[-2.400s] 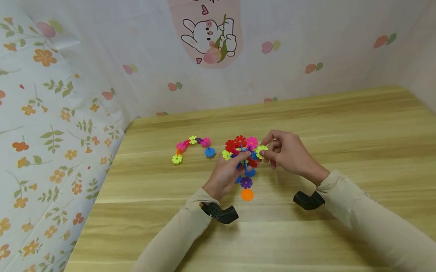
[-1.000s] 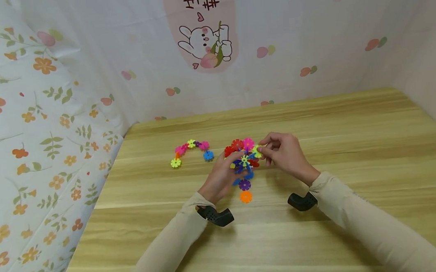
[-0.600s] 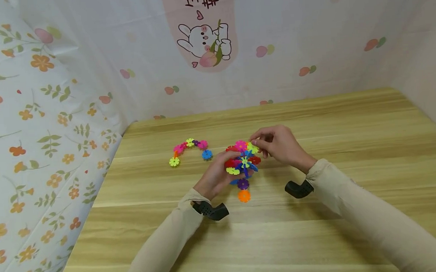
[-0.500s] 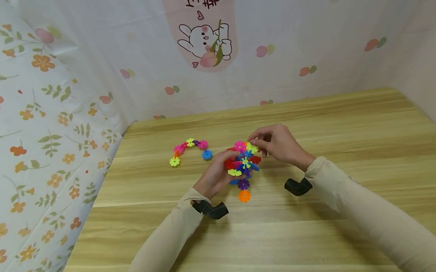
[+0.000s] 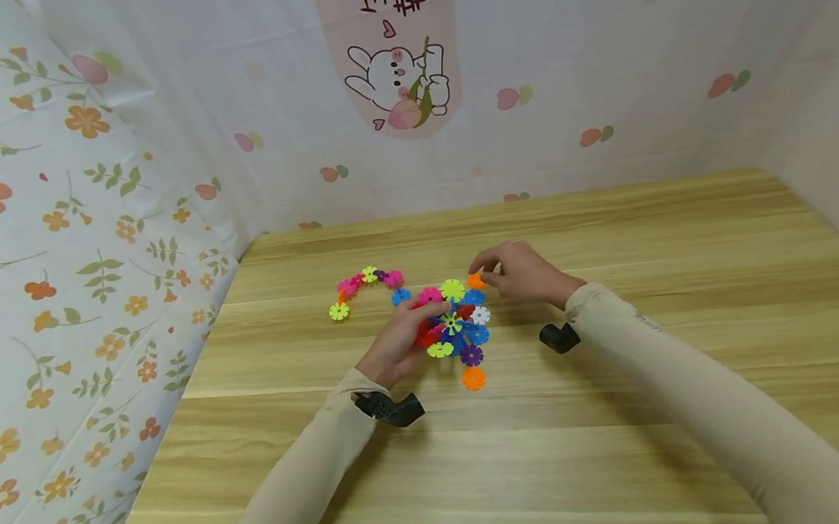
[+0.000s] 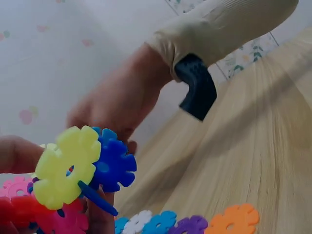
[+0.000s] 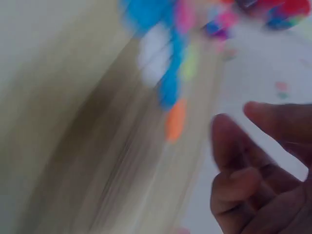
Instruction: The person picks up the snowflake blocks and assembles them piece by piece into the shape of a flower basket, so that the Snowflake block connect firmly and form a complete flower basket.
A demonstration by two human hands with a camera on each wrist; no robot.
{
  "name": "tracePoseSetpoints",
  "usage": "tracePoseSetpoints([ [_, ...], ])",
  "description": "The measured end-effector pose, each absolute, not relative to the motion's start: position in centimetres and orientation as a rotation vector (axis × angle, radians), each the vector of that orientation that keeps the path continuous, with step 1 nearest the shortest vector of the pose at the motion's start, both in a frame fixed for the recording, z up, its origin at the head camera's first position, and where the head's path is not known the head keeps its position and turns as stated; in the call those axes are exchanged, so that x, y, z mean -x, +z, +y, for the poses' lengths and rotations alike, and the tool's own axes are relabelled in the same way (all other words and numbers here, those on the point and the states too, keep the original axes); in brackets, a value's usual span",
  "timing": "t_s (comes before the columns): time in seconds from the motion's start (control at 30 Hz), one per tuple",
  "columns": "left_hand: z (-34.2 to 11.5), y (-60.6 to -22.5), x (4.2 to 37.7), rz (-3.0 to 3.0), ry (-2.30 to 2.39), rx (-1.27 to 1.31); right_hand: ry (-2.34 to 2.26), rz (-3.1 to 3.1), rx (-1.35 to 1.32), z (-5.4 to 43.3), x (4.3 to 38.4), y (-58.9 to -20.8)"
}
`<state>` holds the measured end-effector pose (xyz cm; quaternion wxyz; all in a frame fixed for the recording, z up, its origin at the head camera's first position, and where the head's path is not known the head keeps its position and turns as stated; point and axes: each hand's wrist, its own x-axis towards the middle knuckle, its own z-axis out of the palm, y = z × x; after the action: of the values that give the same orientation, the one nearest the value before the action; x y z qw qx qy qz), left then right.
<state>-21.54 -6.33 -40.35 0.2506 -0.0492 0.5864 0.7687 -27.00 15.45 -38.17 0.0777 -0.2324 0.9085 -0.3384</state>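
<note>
My left hand [image 5: 393,344] grips a cluster of interlocking flower-shaped plastic discs [image 5: 453,322], its thumb across the top. The cluster mixes red, pink, blue and yellow-green pieces; in the left wrist view a yellow-green disc [image 6: 68,165] and a dark blue disc [image 6: 115,165] face the camera. My right hand [image 5: 523,274] hovers behind and to the right of the cluster, near an orange disc [image 5: 476,282]. In the right wrist view a gap shows between the thumb and fingers of this right hand [image 7: 258,170], with nothing held. That view is blurred.
Beside and partly under the cluster runs a curved row of discs, with white [image 5: 481,315], purple [image 5: 471,355] and orange [image 5: 473,379] pieces. An arched chain of joined discs [image 5: 369,274] lies at the back left of the wooden table [image 5: 614,442]. Printed cloth [image 5: 594,63] hangs behind.
My right hand has let go of the yellow-green disc it pinched, which now stands on the cluster. My left hand has moved the cluster left and nearer me, uncovering white and orange discs.
</note>
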Motion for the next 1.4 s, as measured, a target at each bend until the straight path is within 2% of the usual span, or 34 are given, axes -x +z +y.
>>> tracePoseSetpoints([
  [0.13,-6.9,-40.3,21.5,1.612,2.073,0.143,-0.634,2.839,0.78,14.8,28.3,-39.6],
  [0.27,-6.9,-40.5,21.5,1.633,2.048,0.134,-0.449,2.888,0.765,14.2,28.8,-40.4],
  [0.73,-6.4,-40.5,21.3,1.586,2.093,0.133,-0.644,2.85,0.689,15.0,29.8,-40.3],
  [1.13,-6.0,-40.9,21.1,1.538,2.08,0.072,-1.06,2.703,0.594,17.9,25.7,-37.7],
  [1.4,-5.8,-41.1,21.2,1.566,2.06,0.073,-1.219,2.684,0.604,17.5,22.7,-35.8],
])
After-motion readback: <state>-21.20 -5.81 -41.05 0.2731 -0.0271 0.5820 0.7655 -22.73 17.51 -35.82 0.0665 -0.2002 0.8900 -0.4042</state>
